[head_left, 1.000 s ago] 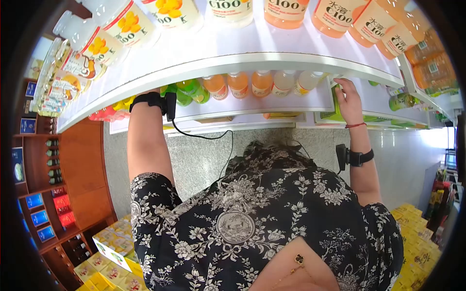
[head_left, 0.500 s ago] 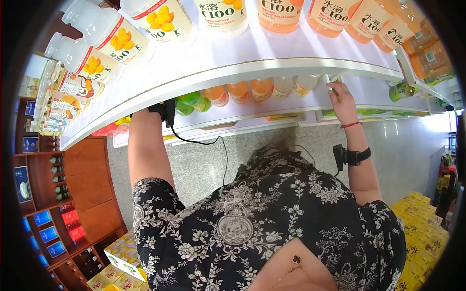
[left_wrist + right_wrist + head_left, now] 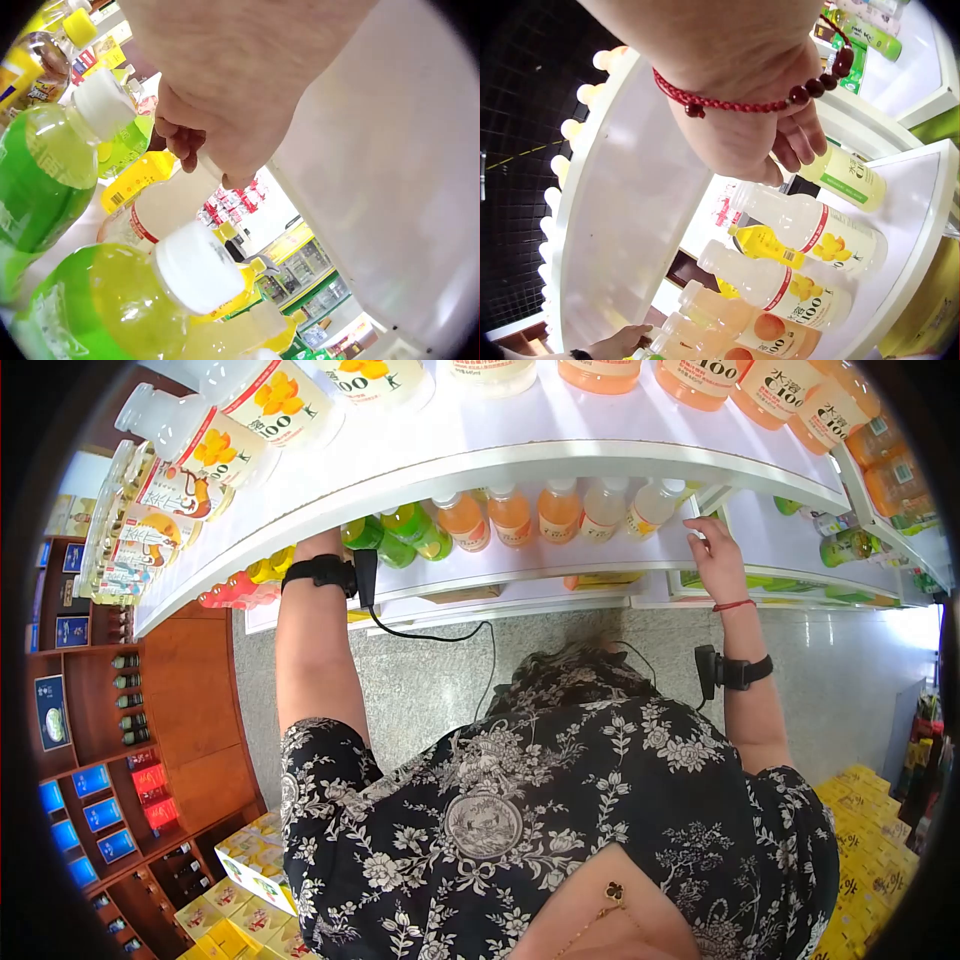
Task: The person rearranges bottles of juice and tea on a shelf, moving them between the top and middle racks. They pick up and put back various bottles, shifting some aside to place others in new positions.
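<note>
In the left wrist view, my left hand [image 3: 232,97] has its fingers curled at the top of a pale, clear bottle [image 3: 169,206] with a red-banded label. Green-labelled bottles [image 3: 112,300] with white caps stand close by. The head view shows that wrist by the green bottles; the shelf above hides the hand. My right hand [image 3: 718,560] is at the right end of the lower row, its fingers loosely bent. In the right wrist view its fingertips overlap the top of a green-labelled drink bottle [image 3: 847,178], beside two lemon-labelled bottles [image 3: 847,244].
The white upper shelf [image 3: 480,470] hangs over both hands and carries several large bottles. Orange drink bottles [image 3: 510,518] stand between the hands on the lower shelf. A cable [image 3: 430,640] trails from the left wrist. Yellow boxes [image 3: 870,840] are stacked at the right.
The head view has shifted, bringing more of the lower bottle row and left wrist into sight. My right hand's fingers are more spread than half a second ago.
</note>
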The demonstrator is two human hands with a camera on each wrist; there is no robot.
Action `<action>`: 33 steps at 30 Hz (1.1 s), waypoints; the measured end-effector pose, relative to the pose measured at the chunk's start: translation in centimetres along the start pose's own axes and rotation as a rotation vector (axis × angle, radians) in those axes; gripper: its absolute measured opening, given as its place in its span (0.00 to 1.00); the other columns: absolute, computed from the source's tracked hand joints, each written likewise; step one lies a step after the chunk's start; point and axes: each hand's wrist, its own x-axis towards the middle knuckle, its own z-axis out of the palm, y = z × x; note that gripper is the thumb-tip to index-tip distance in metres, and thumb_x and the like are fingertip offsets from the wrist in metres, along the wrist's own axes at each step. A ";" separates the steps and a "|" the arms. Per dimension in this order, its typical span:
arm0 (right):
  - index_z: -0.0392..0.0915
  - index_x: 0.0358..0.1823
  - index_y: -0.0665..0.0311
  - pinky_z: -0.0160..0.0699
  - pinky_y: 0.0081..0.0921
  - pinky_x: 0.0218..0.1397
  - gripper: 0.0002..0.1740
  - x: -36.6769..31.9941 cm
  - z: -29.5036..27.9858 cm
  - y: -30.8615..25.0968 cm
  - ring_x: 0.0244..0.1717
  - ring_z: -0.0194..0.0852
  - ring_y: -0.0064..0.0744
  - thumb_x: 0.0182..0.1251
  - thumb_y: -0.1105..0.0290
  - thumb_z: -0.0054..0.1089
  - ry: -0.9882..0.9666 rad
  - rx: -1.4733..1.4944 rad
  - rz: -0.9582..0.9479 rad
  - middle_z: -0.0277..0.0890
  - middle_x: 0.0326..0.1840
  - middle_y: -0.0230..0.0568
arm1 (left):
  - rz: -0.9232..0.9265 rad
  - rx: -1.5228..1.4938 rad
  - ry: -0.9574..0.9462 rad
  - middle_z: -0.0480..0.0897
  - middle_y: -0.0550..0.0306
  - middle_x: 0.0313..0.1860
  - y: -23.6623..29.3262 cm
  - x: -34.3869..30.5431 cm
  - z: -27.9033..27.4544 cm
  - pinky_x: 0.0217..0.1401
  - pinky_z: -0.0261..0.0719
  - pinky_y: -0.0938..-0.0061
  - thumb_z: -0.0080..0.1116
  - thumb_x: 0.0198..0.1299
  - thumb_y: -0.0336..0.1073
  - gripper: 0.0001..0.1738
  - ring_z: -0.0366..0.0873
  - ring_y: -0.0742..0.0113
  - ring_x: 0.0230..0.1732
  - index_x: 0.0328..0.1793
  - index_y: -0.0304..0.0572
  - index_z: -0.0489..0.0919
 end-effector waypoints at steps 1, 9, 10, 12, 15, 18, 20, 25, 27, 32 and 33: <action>0.78 0.45 0.61 0.76 0.34 0.43 0.09 0.0 0.1 0.1 0.42 0.76 0.50 0.63 0.73 0.56 -0.001 0.002 -0.002 0.77 0.46 0.46 | -0.010 -0.018 0.014 0.82 0.55 0.40 0.2 -0.1 0.2 0.43 0.76 0.65 0.57 0.60 0.39 0.16 0.80 0.59 0.41 0.53 0.42 0.77; 0.78 0.46 0.60 0.77 0.33 0.42 0.10 0.4 0.7 0.5 0.41 0.77 0.46 0.64 0.71 0.57 -0.030 0.028 -0.002 0.76 0.48 0.44 | -0.084 -0.158 0.148 0.82 0.58 0.38 0.3 -1.1 2.3 0.40 0.77 0.66 0.56 0.61 0.38 0.15 0.80 0.60 0.39 0.52 0.43 0.76; 0.78 0.46 0.60 0.77 0.33 0.42 0.10 0.5 0.8 0.6 0.41 0.77 0.46 0.64 0.71 0.57 -0.032 0.031 -0.008 0.76 0.48 0.44 | -0.091 -0.175 0.166 0.82 0.58 0.38 0.4 -1.2 2.4 0.39 0.77 0.66 0.56 0.61 0.38 0.15 0.80 0.60 0.38 0.52 0.43 0.76; 0.79 0.46 0.61 0.77 0.32 0.42 0.10 0.8 1.2 0.9 0.40 0.77 0.45 0.64 0.70 0.58 -0.034 0.039 -0.027 0.76 0.48 0.44 | -0.108 -0.210 0.203 0.82 0.59 0.37 0.6 -1.8 2.1 0.39 0.77 0.67 0.56 0.62 0.38 0.14 0.80 0.60 0.38 0.52 0.43 0.76; 0.79 0.46 0.61 0.77 0.32 0.41 0.10 1.1 1.3 0.6 0.39 0.77 0.44 0.63 0.71 0.58 -0.055 0.042 -0.013 0.77 0.48 0.44 | -0.136 -0.263 0.256 0.82 0.60 0.37 3.0 -6.1 0.2 0.38 0.77 0.67 0.55 0.62 0.38 0.14 0.80 0.61 0.37 0.52 0.44 0.76; 0.79 0.46 0.62 0.77 0.31 0.42 0.11 1.5 1.2 0.4 0.39 0.77 0.43 0.62 0.71 0.59 -0.080 0.021 -0.011 0.77 0.48 0.44 | -0.158 -0.298 0.297 0.82 0.60 0.36 3.9 -6.9 0.1 0.37 0.77 0.67 0.55 0.63 0.38 0.14 0.80 0.61 0.37 0.52 0.44 0.76; 0.79 0.46 0.62 0.77 0.31 0.42 0.11 1.9 1.4 0.8 0.39 0.77 0.43 0.62 0.71 0.60 -0.078 0.017 -0.032 0.77 0.48 0.44 | -0.353 -0.359 0.229 0.79 0.65 0.37 6.1 -7.9 0.1 0.33 0.74 0.76 0.53 0.66 0.38 0.14 0.76 0.71 0.33 0.55 0.45 0.72; 0.80 0.47 0.62 0.77 0.31 0.42 0.12 2.2 1.5 0.6 0.40 0.77 0.44 0.62 0.70 0.60 -0.102 0.019 -0.001 0.77 0.49 0.44 | -0.374 -0.450 0.156 0.79 0.60 0.38 6.6 -9.4 0.1 0.32 0.73 0.78 0.51 0.68 0.37 0.10 0.74 0.72 0.32 0.52 0.43 0.74; 0.80 0.47 0.62 0.77 0.31 0.43 0.12 2.1 1.7 0.6 0.43 0.78 0.43 0.62 0.70 0.60 -0.092 0.001 -0.042 0.77 0.49 0.43 | -0.373 -0.438 0.158 0.78 0.60 0.37 7.7 -10.0 0.9 0.31 0.72 0.78 0.50 0.68 0.35 0.08 0.73 0.71 0.30 0.50 0.43 0.73; 0.79 0.48 0.62 0.77 0.31 0.43 0.13 1.9 1.3 0.2 0.45 0.78 0.42 0.63 0.69 0.60 -0.094 0.027 -0.022 0.78 0.49 0.43 | -0.397 -0.537 0.121 0.77 0.59 0.26 8.8 -11.1 2.8 0.26 0.67 0.78 0.51 0.68 0.36 0.07 0.71 0.71 0.24 0.41 0.40 0.75; 0.79 0.48 0.62 0.77 0.31 0.43 0.13 1.9 1.1 0.1 0.45 0.78 0.42 0.63 0.69 0.60 -0.080 0.051 -0.032 0.78 0.48 0.43 | -0.398 -0.540 0.119 0.77 0.59 0.26 8.7 -11.3 3.0 0.26 0.67 0.78 0.51 0.68 0.36 0.07 0.71 0.71 0.24 0.41 0.40 0.75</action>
